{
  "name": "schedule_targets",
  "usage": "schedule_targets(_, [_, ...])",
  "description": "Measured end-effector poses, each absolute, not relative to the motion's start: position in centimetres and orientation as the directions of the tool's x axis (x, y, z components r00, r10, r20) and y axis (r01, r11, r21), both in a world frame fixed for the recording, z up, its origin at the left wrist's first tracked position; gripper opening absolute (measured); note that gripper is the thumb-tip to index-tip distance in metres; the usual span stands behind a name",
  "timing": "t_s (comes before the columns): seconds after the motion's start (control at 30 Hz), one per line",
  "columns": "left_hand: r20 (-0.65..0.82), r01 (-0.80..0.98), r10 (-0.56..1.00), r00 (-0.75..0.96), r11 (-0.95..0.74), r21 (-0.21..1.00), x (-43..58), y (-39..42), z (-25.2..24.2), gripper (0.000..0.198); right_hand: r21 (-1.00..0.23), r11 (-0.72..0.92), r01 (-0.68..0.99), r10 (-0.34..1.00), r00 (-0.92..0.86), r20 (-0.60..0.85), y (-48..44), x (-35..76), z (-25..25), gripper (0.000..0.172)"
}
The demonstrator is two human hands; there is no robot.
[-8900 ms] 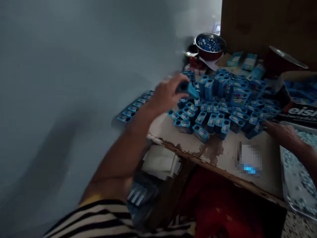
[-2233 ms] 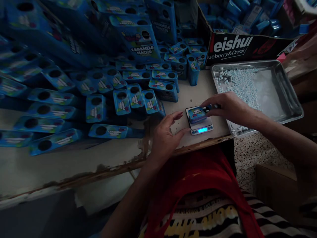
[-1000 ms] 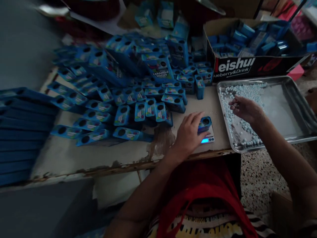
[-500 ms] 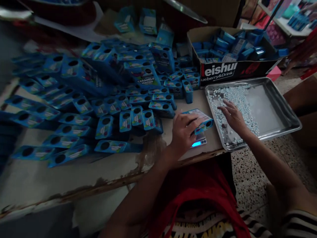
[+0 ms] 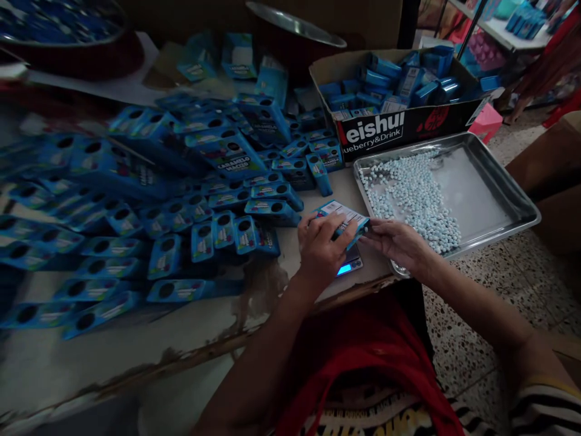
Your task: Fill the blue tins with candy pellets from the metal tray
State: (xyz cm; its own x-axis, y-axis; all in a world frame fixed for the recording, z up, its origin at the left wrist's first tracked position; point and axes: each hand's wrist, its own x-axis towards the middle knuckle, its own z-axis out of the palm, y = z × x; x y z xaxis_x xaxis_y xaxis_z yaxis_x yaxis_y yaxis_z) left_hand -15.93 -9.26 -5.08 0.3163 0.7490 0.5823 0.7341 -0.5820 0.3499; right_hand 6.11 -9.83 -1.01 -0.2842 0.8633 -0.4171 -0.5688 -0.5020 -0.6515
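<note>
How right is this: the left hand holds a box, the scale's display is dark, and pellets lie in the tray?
The display is lit blue, not dark, as the head view shows. The left hand does hold a box, and pellets lie in the tray.

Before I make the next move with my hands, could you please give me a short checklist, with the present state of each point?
1. Left hand gripping the blue box: ok.
2. Blue box standing upright: not ok, it is tilted, one end towards the right hand.
3. Scale switched on: ok, its display glows blue.
4. Weight readable: cannot tell, the digits are too small.
5. Pale pieces available in the metal tray: ok, many.
</note>
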Motion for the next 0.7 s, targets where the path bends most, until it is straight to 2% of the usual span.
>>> schedule_targets(0.07, [0.6,0.739,0.738,0.308,-0.583,0.338,-16.1,-9.7,-4.2,0.044,-0.681,-0.495,-0.54,0.869,-0.312,-0.384,-10.0,6.0,-0.6,0.026])
schedule_targets(0.17, [0.598,0.731,0.746,0.292,-0.577,0.364,-15.9,-9.6,-3.8,0.044,-0.749,-0.446,-0.489,0.893,-0.297,-0.338,-10.0,5.5,-0.6,0.02])
schedule_targets(0.27, [0.553,0.685,0.807,0.209,-0.524,0.506,-15.1,-9.1,-4.2,0.035,-0.839,-0.404,-0.365,0.91,-0.255,-0.327,-9.7,6.2,-1.1,0.02])
schedule_targets(0.33, [0.476,0.593,0.877,0.066,-0.419,0.688,-14.7,-9.0,-4.2,0.028,-0.944,-0.304,-0.131,0.946,-0.155,-0.283,-9.3,7.8,-1.0,0.027])
schedule_targets(0.4, [0.337,0.444,0.94,-0.051,-0.28,0.851,-14.9,-9.4,-3.7,0.033,-0.972,-0.162,0.17,0.985,-0.033,-0.17,-8.2,10.0,-0.5,0.03])
schedule_targets(0.47, [0.215,0.346,0.975,-0.059,-0.182,0.921,-16.3,-10.4,-2.7,0.039,-0.9,-0.034,0.434,0.999,0.042,-0.017,-6.0,11.5,0.3,0.03])
schedule_targets(0.53, [0.194,0.353,0.981,-0.02,-0.174,0.919,-18.8,-11.8,-1.2,0.039,-0.764,0.079,0.64,0.994,0.01,0.111,-2.7,11.3,1.1,0.032])
schedule_targets(0.6, [0.254,0.429,0.967,-0.014,-0.224,0.875,-22.9,-13.1,0.6,0.039,-0.579,0.235,0.781,0.97,-0.154,0.187,1.1,9.2,1.5,0.037])
schedule_targets(0.7, [0.431,0.638,0.9,-0.068,-0.294,0.712,-31.3,-13.5,4.1,0.039,-0.349,0.487,0.801,0.873,-0.462,0.157,6.5,4.6,1.7,0.048])
